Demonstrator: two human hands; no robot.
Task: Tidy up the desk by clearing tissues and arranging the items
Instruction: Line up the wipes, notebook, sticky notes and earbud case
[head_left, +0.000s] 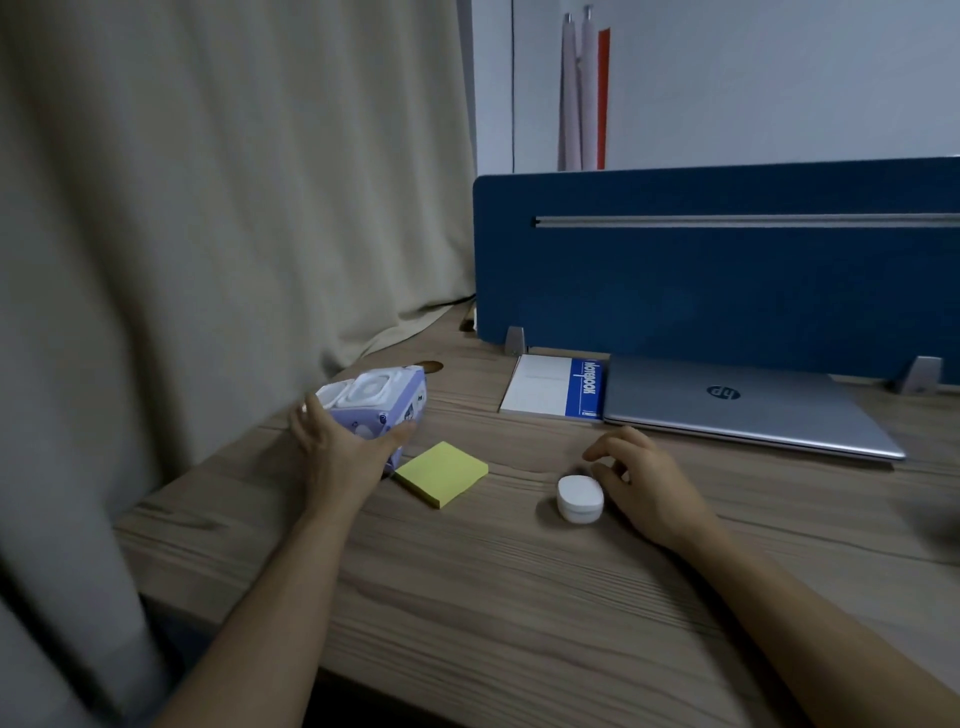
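Note:
A purple and white pack of wet tissues (376, 400) with a flip lid is tilted at the desk's left side, and my left hand (343, 447) grips its near end. Just to its right lies a yellow pad of sticky notes (442, 474), flat on the wood. A small white oval case (580, 498) sits further right, with my right hand (641, 480) resting beside it, fingers curled and touching its right side without holding it.
A white and blue notebook (553, 387) and a shut silver laptop (737, 410) lie side by side against the blue divider panel (727, 270) at the back. A beige curtain (208, 208) hangs along the desk's left edge. A round cable hole (431, 366) is behind the tissue pack.

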